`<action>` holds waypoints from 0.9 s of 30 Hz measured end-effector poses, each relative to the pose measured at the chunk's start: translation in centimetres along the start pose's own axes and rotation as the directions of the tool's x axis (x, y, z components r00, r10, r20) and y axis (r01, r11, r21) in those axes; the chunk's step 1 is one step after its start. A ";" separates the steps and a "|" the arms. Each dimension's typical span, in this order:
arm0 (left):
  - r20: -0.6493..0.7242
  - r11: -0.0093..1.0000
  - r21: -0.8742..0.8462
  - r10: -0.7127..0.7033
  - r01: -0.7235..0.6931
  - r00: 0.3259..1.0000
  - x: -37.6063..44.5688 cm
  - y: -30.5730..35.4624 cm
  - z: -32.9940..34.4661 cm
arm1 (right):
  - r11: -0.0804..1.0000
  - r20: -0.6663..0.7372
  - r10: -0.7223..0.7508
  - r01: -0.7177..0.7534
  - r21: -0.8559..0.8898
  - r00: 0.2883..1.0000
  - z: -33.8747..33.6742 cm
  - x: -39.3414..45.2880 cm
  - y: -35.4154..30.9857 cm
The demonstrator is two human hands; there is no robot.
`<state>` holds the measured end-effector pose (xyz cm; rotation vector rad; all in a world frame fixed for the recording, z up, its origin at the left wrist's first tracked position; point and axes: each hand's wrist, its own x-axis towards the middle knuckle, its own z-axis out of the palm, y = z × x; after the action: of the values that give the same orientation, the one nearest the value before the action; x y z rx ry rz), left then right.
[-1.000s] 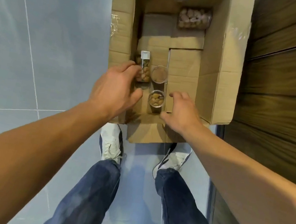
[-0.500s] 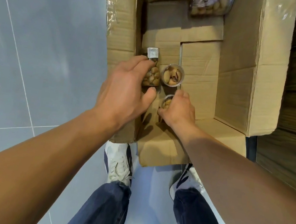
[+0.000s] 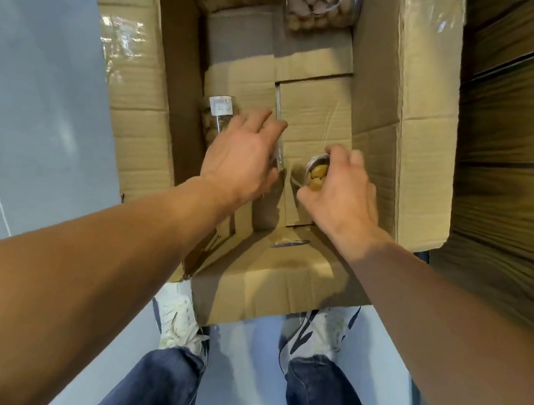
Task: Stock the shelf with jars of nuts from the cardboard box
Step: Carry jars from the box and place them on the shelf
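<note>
The open cardboard box [image 3: 422, 128] stands on the floor in front of my feet. My right hand [image 3: 340, 189] grips a clear jar of yellow-brown nuts [image 3: 316, 175] near the box's front. My left hand [image 3: 243, 157] lies curled over another clear jar [image 3: 279, 155], of which only a glassy edge shows beside my fingers. A jar with a white label [image 3: 219, 115] stands just left of that hand, partly under it. A third jar of pale nuts [image 3: 319, 2] lies on its side at the far end of the box.
Dark wooden shelf fronts [image 3: 522, 154] rise to the right of the box. Grey tiled floor [image 3: 27, 79] spreads to the left. My two white shoes [image 3: 178, 321] stand just behind the box's front flap [image 3: 264, 281].
The camera has come closer to the box. My left hand has shifted right, off the labelled jar. My right hand has moved right and further in with the nut jar in its grip.
</note>
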<state>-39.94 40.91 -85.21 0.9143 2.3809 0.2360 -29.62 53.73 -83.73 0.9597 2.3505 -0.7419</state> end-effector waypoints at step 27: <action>-0.181 0.987 -0.130 -0.115 0.092 0.977 -23.5 5.5 -32.6 | 0.963 -0.016 -0.260 0.259 -0.073 0.965 -26.3 -22.3 -15.2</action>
<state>-41.35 30.78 -45.97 0.7380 2.5470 0.4379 -32.88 50.95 -46.30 0.6408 2.5372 -0.7415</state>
